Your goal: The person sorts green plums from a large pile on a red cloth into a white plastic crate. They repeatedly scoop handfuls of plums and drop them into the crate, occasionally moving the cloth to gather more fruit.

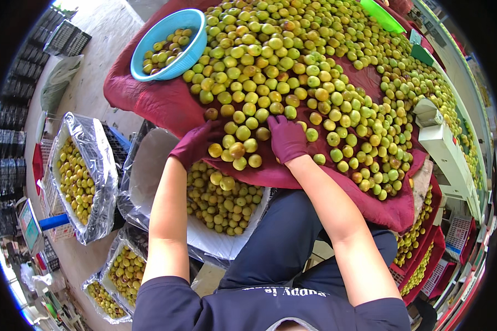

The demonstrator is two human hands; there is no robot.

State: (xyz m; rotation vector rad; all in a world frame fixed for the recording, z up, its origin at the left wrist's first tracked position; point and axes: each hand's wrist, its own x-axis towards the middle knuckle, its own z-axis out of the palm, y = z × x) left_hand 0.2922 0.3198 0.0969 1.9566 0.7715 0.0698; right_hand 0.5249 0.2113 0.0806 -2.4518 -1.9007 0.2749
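Note:
Fresh jujubes (243, 132), yellow-green with brown patches, lie loose on a maroon cloth (165, 103) before me. My left hand (194, 142), in a maroon glove, is at the left edge of a small cluster, its fingers stretched towards the fruit. At the cluster's right side is my right hand (288, 139), gloved alike, with its fingertips against jujubes; whether it grips one is hidden. Below the cloth's front edge, between my forearms, a plastic-lined crate (227, 244) holds many jujubes (223, 202); two of them appear blurred above the pile.
A blue plastic basket (170, 68) with jujubes stands at the cloth's back left. Lined crates of fruit (76, 178) (126, 273) sit left on the floor. A white machine frame (447, 153) borders the right side. Black crates (8, 161) are stacked far left.

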